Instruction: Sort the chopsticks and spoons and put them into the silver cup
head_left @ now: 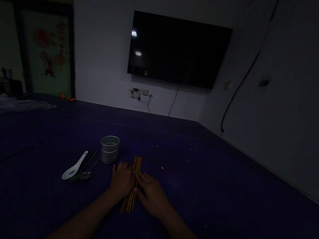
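A bundle of wooden chopsticks (128, 203) lies lengthwise on the dark blue surface in front of me. My left hand (122, 180) rests over the bundle's left side with its fingers bent and closed against the sticks. From the right, my right hand (153, 195) touches the bundle with its fingertips, its fingers stretched and the thumb apart. Left of the hands stands a perforated metal holder (109, 151), upright. Beside it lie a white spoon (73, 170) with a blue mark and two dark metal spoons (86, 175). The hands hide the middle of the chopsticks.
Clear plastic wrapping (12, 105) lies at the far left. A television (178, 51) hangs on the wall, above sockets (142, 92) with cables. A black cable (241, 84) runs down the right wall. Small white specks (162, 167) dot the blue surface. The room is dim.
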A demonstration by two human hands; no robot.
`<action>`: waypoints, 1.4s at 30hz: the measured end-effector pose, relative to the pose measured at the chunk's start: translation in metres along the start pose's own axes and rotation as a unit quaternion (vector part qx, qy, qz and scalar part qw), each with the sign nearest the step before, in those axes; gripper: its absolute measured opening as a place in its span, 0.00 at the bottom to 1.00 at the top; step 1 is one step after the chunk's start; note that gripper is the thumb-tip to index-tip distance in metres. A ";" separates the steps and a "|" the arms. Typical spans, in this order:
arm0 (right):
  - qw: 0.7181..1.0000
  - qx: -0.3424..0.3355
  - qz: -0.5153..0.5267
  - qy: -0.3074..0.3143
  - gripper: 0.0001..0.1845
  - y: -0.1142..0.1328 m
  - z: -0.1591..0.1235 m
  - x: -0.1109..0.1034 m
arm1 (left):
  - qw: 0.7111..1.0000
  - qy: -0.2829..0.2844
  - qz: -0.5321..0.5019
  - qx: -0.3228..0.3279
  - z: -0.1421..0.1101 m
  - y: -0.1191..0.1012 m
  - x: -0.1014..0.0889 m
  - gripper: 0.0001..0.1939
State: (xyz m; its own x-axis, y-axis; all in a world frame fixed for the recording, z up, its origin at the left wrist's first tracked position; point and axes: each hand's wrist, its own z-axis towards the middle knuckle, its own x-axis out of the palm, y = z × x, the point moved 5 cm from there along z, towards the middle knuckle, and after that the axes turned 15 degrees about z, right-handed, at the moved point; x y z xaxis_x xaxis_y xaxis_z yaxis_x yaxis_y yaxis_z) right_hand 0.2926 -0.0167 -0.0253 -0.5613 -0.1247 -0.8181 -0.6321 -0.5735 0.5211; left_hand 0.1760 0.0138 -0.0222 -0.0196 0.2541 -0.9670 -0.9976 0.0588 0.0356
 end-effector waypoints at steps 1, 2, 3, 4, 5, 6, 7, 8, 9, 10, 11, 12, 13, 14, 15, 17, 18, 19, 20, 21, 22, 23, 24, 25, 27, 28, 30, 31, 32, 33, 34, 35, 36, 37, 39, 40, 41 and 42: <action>1.000 -0.002 0.001 -0.001 0.29 0.000 0.000 0.000 | 1.000 0.000 0.000 0.000 0.000 0.000 0.000 0.23; 1.000 -0.005 0.002 -0.003 0.29 0.000 0.000 0.000 | 1.000 -0.001 -0.001 -0.001 0.000 0.000 0.000 0.23; 1.000 -0.008 0.004 -0.004 0.29 0.000 0.000 0.000 | 1.000 -0.001 -0.001 -0.001 0.000 0.000 0.000 0.23; 1.000 -0.010 0.006 -0.006 0.29 0.000 -0.001 0.000 | 1.000 -0.001 -0.001 -0.001 0.000 0.000 0.000 0.23; 1.000 -0.011 0.008 -0.008 0.29 -0.001 -0.001 0.000 | 1.000 -0.001 -0.001 0.000 0.000 0.000 0.000 0.23; 1.000 -0.011 0.010 -0.010 0.28 -0.001 -0.001 0.000 | 1.000 0.001 -0.001 0.001 0.000 0.000 -0.001 0.23; 1.000 -0.011 0.012 -0.011 0.28 -0.002 0.000 0.001 | 1.000 0.004 -0.002 0.001 0.000 0.000 -0.001 0.23; 1.000 -0.011 0.013 -0.012 0.28 -0.002 0.000 0.001 | 1.000 0.008 -0.003 0.002 0.000 -0.001 -0.001 0.23; 1.000 -0.010 0.013 -0.012 0.29 -0.003 0.000 0.001 | 1.000 0.011 -0.004 0.002 0.000 -0.001 -0.002 0.23; 1.000 -0.009 0.012 -0.012 0.29 -0.003 0.000 0.002 | 1.000 0.014 -0.006 0.002 0.000 -0.001 -0.002 0.23; 1.000 -0.008 0.011 -0.011 0.29 -0.003 0.000 0.002 | 1.000 0.015 -0.008 0.002 0.000 -0.001 -0.003 0.23; 1.000 -0.007 0.010 -0.011 0.29 -0.003 0.000 0.002 | 1.000 0.014 -0.010 0.002 0.000 0.000 -0.003 0.23; 1.000 -0.008 0.011 -0.011 0.29 -0.003 -0.001 0.002 | 1.000 0.014 -0.010 0.003 0.000 0.000 -0.003 0.23; 1.000 -0.008 0.011 -0.011 0.28 -0.002 -0.001 0.001 | 1.000 0.013 -0.010 0.003 0.000 0.000 -0.003 0.23; 1.000 -0.009 0.011 -0.011 0.28 -0.002 -0.001 0.001 | 1.000 0.014 -0.009 0.003 0.000 0.000 -0.002 0.23; 1.000 -0.006 0.006 -0.012 0.28 0.000 -0.001 0.000 | 1.000 0.014 -0.007 0.002 0.000 0.000 -0.001 0.23; 1.000 -0.003 0.001 -0.013 0.27 0.000 -0.001 -0.001 | 1.000 0.014 -0.007 0.001 0.000 0.000 0.000 0.23; 1.000 0.001 -0.005 -0.015 0.27 0.001 -0.001 -0.001 | 1.000 0.013 -0.006 0.000 0.000 0.000 0.001 0.23; 1.000 0.005 -0.011 -0.017 0.27 0.002 -0.001 -0.001 | 1.000 0.012 -0.005 -0.001 0.000 0.000 0.001 0.23; 1.000 0.007 -0.017 -0.019 0.26 0.003 -0.001 -0.002 | 1.000 0.011 -0.004 -0.001 0.000 0.000 0.002 0.23; 0.999 0.008 -0.023 -0.021 0.26 0.004 -0.001 -0.002 | 1.000 0.011 -0.003 -0.002 0.000 0.000 0.002 0.23; 0.999 0.010 -0.028 -0.024 0.25 0.005 -0.001 -0.002 | 1.000 0.010 -0.001 -0.002 0.000 -0.001 0.002 0.24; 0.999 0.011 -0.032 -0.026 0.25 0.005 0.000 -0.002 | 1.000 0.010 0.001 -0.003 0.000 -0.001 0.003 0.24; 0.999 0.013 -0.036 -0.027 0.25 0.006 0.000 -0.002 | 1.000 0.010 0.004 -0.003 0.000 -0.001 0.003 0.24; 0.999 0.017 -0.042 -0.026 0.25 0.007 0.001 -0.002 | 1.000 0.009 0.008 -0.004 0.000 -0.001 0.003 0.24; 0.999 0.019 -0.043 -0.023 0.25 0.007 0.001 -0.001 | 1.000 0.009 0.010 -0.004 0.000 -0.001 0.003 0.23; 0.999 0.020 -0.041 -0.019 0.25 0.006 0.001 -0.001 | 1.000 0.010 0.011 -0.002 0.000 -0.001 0.003 0.23; 0.999 0.020 -0.038 -0.020 0.25 0.006 0.001 -0.001 | 1.000 0.011 0.011 0.000 0.001 0.000 0.003 0.23; 0.999 0.018 -0.034 -0.021 0.25 0.005 0.001 -0.001 | 1.000 0.010 0.009 0.000 0.001 0.000 0.003 0.23; 0.999 0.016 -0.029 -0.023 0.25 0.005 0.001 -0.001 | 1.000 0.010 0.007 0.000 0.001 0.000 0.003 0.23; 0.999 0.013 -0.024 -0.025 0.25 0.004 0.001 -0.002 | 1.000 0.010 0.006 -0.002 0.001 0.001 0.003 0.23; 0.999 0.009 -0.021 -0.025 0.25 0.004 0.001 -0.002 | 1.000 0.010 0.004 -0.004 0.002 0.001 0.003 0.23; 0.999 0.007 -0.019 -0.025 0.25 0.003 0.001 -0.001 | 1.000 0.011 0.002 -0.006 0.002 0.002 0.003 0.23; 1.000 0.007 -0.018 -0.024 0.26 0.002 0.001 -0.001 | 1.000 0.012 0.000 -0.008 0.002 0.002 0.003 0.23; 1.000 0.006 -0.018 -0.021 0.26 0.001 0.001 0.000 | 1.000 0.014 -0.004 -0.010 0.003 0.002 0.004 0.23; 1.000 0.004 -0.016 -0.020 0.26 0.001 0.001 0.000 | 1.000 0.014 -0.005 -0.012 0.003 0.002 0.004 0.23; 1.000 0.002 -0.014 -0.020 0.26 0.001 0.001 0.000 | 1.000 0.013 -0.006 -0.013 0.003 0.002 0.004 0.23; 1.000 0.000 -0.012 -0.021 0.26 0.001 0.001 0.000 | 1.000 0.012 -0.006 -0.014 0.003 0.002 0.004 0.23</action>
State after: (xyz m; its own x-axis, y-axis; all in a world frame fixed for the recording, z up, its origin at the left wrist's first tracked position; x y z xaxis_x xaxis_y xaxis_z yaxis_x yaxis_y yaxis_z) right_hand 0.2914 -0.0162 -0.0244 -0.5684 -0.0771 -0.8192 -0.6449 -0.5765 0.5017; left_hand 0.1737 0.0181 -0.0256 -0.0081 0.2307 -0.9730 -0.9993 0.0346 0.0165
